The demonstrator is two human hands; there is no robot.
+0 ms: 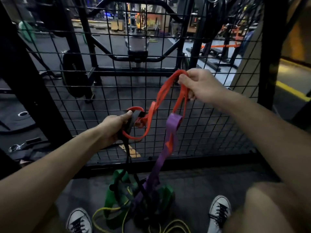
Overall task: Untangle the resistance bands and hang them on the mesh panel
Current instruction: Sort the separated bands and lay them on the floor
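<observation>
Behind the black mesh panel (pixel 101 91) stands dim gym equipment on a dark floor (pixel 202 187). Near the panel, the right hand (pixel 200 84) is raised, its fingers (pixel 182 79) curled tight round the top loop of the orange band (pixel 161 96). This band twists down to the left, where the left hand (pixel 114 126) grips a black band (pixel 133 118) together with another orange loop. A purple band (pixel 170 137) hangs from the orange one and runs down to the floor. There it joins a tangled heap with a green band (pixel 111 195) and a thin yellow band (pixel 107 211), between 2 white shoes (pixel 79 221)
</observation>
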